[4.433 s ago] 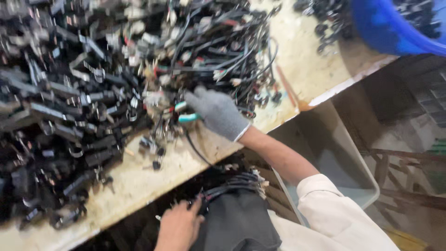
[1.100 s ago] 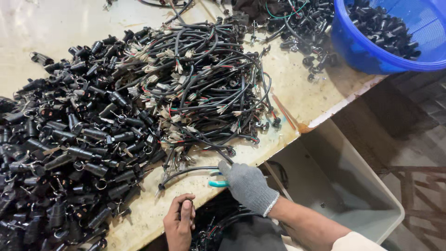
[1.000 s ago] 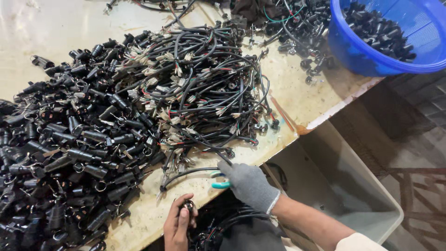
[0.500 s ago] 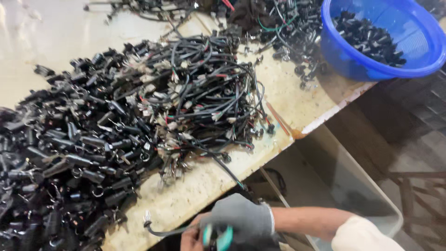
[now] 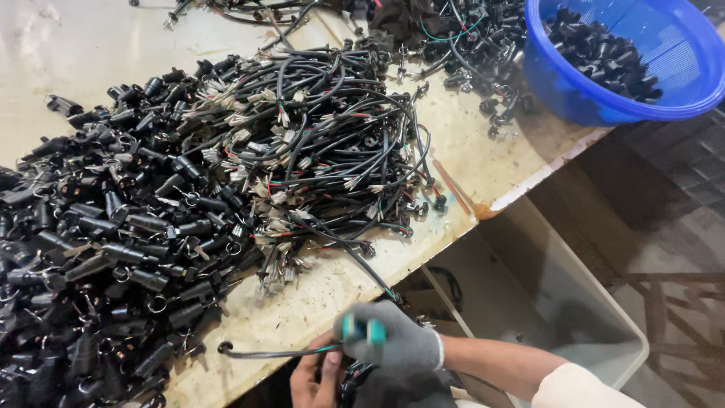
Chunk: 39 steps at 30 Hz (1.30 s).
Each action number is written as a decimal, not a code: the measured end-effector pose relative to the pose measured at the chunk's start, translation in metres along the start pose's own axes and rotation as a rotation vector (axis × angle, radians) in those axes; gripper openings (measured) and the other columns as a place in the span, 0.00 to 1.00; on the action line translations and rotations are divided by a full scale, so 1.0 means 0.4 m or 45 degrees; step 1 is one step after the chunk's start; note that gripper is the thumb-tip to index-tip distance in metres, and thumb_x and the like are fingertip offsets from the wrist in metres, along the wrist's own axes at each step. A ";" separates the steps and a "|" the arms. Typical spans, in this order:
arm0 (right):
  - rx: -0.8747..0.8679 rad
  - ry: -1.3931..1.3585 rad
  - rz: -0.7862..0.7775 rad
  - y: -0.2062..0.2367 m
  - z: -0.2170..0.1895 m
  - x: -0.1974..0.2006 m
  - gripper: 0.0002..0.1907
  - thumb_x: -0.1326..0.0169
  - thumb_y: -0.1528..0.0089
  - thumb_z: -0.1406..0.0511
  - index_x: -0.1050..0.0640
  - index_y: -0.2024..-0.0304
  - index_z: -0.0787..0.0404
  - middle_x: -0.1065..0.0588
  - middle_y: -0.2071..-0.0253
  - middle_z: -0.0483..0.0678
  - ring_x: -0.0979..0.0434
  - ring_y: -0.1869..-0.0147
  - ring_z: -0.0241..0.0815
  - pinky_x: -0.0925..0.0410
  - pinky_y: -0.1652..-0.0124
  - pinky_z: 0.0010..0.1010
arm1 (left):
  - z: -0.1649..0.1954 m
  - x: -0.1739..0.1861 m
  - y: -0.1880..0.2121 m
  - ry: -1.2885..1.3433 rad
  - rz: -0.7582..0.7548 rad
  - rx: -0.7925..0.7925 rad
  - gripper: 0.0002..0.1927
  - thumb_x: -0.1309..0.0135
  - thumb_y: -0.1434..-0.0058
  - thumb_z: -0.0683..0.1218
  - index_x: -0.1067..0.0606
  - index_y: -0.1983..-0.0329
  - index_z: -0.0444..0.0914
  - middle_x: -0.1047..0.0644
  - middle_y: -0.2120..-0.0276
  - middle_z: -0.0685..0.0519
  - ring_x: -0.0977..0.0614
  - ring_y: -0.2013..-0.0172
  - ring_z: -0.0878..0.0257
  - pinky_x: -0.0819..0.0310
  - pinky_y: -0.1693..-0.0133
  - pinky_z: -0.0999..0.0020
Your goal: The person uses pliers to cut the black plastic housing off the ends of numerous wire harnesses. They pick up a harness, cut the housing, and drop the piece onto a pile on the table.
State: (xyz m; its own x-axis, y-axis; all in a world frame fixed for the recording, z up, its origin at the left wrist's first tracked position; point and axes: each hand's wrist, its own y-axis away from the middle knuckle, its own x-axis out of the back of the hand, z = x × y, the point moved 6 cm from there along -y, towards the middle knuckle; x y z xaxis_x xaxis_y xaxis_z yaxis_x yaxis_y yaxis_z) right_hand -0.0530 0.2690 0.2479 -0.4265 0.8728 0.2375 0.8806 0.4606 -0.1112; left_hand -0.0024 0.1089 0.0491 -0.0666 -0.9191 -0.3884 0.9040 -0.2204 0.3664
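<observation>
I see my right hand, in a grey glove, low at the near edge of the table, fingers closed around a teal-handled tool that is blurred. A thin black cable runs left from that tool, lying just over the table edge, its ring-shaped end resting on the tabletop. My bare left hand sits just below the glove, fingers curled at the cable where it meets the tool; I cannot tell whether they pinch it or only touch it. Past the hands, a tangled heap of wires covers the middle of the table, and a pile of black plugs spreads to the left. A blue basket with more black parts stands at the far right corner. A pale bin stands beside the table.
</observation>
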 end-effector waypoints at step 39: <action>-0.200 -0.080 0.700 -0.043 0.053 0.174 0.10 0.44 0.40 0.67 0.24 0.56 0.60 0.28 0.68 0.46 0.32 0.71 0.41 0.38 0.73 0.31 | 0.098 -0.082 0.012 -1.949 -0.196 -0.586 0.30 0.43 0.44 0.45 0.32 0.36 0.41 0.25 0.61 0.44 0.18 0.64 0.48 0.23 0.66 0.53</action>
State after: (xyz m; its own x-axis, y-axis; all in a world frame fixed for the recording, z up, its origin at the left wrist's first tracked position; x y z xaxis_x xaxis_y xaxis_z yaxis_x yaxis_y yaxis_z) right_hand -0.1020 0.3251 0.2460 0.0954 0.9873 0.1271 0.9945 -0.0889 -0.0562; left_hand -0.0125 0.1251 0.0969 -0.2489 -0.4079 0.8784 0.8742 -0.4850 0.0225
